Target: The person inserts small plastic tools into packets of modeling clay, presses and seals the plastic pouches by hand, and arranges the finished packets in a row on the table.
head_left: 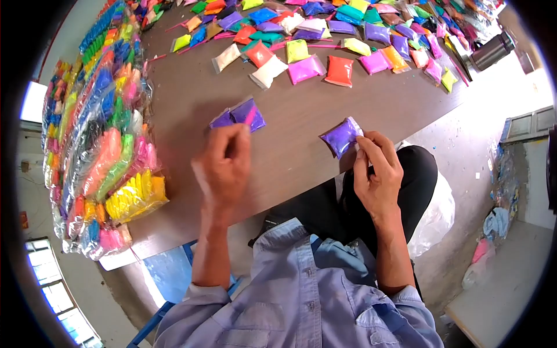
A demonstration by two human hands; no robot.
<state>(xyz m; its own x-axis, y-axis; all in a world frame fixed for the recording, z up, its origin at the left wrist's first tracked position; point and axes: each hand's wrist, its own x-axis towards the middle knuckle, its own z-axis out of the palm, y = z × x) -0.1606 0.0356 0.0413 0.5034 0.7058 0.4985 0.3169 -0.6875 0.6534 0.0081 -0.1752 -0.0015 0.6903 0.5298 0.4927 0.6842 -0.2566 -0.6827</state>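
My right hand (378,168) pinches the edge of a purple packet (341,138) near the table's front edge. My left hand (223,159), a little blurred, is closed round a thin pink stick (250,116) that points up from its fingertips. Just beyond that hand lie two purple packets (246,113), side by side and partly overlapping. The hand hides part of the left one.
Many coloured packets (339,71) lie across the back of the brown table (290,151). Clear bags of colourful packets (110,156) are piled along the left side. A dark cylinder (492,51) stands at the back right.
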